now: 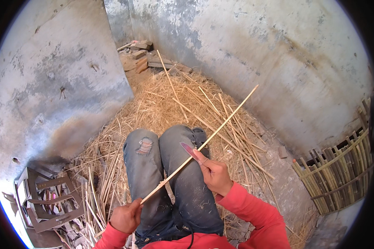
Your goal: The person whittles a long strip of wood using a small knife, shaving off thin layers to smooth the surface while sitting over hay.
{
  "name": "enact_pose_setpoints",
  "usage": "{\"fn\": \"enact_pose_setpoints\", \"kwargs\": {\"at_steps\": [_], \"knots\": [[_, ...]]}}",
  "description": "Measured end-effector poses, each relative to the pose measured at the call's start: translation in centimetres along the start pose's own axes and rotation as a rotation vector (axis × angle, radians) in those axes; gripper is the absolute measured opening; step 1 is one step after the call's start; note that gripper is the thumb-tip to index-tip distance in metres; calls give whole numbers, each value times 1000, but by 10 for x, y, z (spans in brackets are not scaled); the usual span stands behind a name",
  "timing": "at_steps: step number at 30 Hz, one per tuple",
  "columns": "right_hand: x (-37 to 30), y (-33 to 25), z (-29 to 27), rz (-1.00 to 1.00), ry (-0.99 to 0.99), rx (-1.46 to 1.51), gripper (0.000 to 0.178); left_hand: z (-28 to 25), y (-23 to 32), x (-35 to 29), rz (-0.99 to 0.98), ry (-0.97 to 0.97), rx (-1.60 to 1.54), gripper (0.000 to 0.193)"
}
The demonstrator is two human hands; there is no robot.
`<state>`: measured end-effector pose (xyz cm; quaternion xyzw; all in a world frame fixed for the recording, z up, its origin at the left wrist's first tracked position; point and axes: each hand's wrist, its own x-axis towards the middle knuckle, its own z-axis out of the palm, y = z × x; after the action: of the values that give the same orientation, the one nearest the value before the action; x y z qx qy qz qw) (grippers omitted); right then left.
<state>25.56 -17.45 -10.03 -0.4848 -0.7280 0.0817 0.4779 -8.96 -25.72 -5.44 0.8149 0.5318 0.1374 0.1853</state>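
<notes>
A long, thin bamboo strip (233,113) slants across my thighs, from low on the left to high on the right. My left hand (126,216) is closed around its near end. In my right hand (217,174) is a knife (188,150), its blade pointing up and left and lying against the strip. My right thumb rests near the blade and the strip; the knife's handle is hidden in my fist. Partway along the strip, between the two hands, a small rough knot or curl (163,182) shows.
Shavings (158,106) and loose strips (237,143) cover the floor ahead and on both sides. A slatted bamboo panel (340,170) leans at the right wall. A broken dark frame (50,199) lies at the left. Bricks (140,47) sit in the far corner.
</notes>
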Motion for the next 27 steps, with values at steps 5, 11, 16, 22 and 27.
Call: {"fn": "enact_pose_setpoints", "kwargs": {"at_steps": [5,11,16,22,27], "knots": [[29,62,-47,322,161,-93,41,8,18,11,24,10,-57,25],[-6,0,-2,120,9,83,33,16,49,36,-96,-46,-30,35],[15,10,-27,426,-10,103,34,22,46,33,-75,43,-120,37],[3,3,-2,158,5,110,37,19,56,42,-86,43,-108,35],[1,4,-4,294,-142,23,32,23,49,38,-110,28,-179,34]]}}
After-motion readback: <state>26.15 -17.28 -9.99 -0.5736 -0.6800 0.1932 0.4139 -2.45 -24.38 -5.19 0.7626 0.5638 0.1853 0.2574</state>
